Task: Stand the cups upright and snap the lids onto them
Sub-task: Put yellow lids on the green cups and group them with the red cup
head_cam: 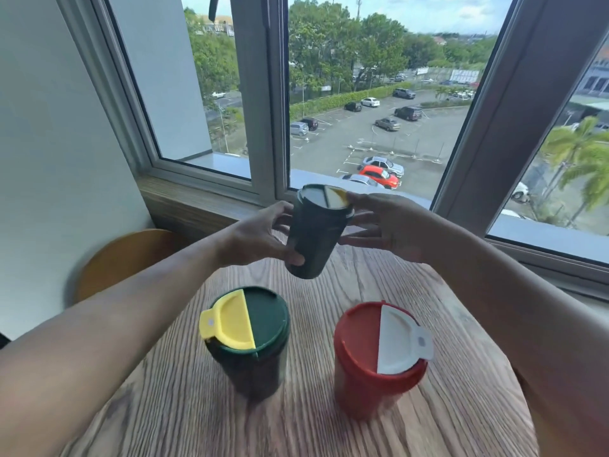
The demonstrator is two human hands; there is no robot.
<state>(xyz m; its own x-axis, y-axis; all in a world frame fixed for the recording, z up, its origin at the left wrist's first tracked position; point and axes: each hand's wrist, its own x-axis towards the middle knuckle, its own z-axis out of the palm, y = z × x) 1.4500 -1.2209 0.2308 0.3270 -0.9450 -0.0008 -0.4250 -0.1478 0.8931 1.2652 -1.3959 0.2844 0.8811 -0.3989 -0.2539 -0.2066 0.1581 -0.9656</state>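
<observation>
**Third cup in the air, tipped off vertical**

You've got the dark cup (316,235) up off the bench (329,433), straight ahead of you near the window sill, between both hands. Its long axis leans: the lidded top tilts away and to your right, the base swings back toward you and left. Your left hand (260,235) is the one doing the work, fingers curled round the lower body with the thumb across the front near the base. Your right hand (385,222) is spread open, fingertips just at the lid's rim (324,196); whether they're pressing it I can't tell. That lid is dark with a yellow flap, and looks seated, though the far edge is hidden.

Nearer you, the green cup (250,344) with its yellow flap and the red cup (375,357) with its white flap stand upright, lids on, well apart. My read: level that axis and set it down.
</observation>
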